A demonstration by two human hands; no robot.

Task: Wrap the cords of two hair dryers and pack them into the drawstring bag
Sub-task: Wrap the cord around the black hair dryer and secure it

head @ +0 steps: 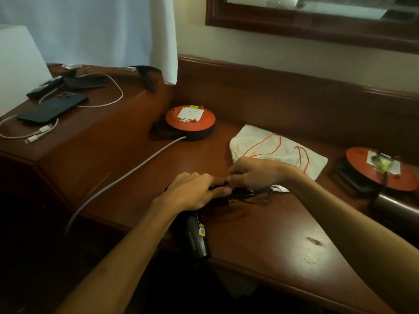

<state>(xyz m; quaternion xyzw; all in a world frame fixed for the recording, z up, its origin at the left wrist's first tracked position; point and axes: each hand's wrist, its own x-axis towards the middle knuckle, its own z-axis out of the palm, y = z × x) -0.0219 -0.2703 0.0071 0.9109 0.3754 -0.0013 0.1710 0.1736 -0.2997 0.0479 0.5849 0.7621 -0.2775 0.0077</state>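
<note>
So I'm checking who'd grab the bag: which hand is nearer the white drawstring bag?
Right. The right hand sits at the white drawstring bag's near edge; the left hand is farther, on the hair dryer.

— Surfaces? 
— Dark reddish wooden desk, scuffed near the front edge; a raised wooden side unit at left. 
— Walls? 
— Cream wall above a wooden backboard. A wood-framed mirror hangs top right. 
— Window? 
— Hidden; a white curtain hangs at upper left. Light is dim and warm.
</note>
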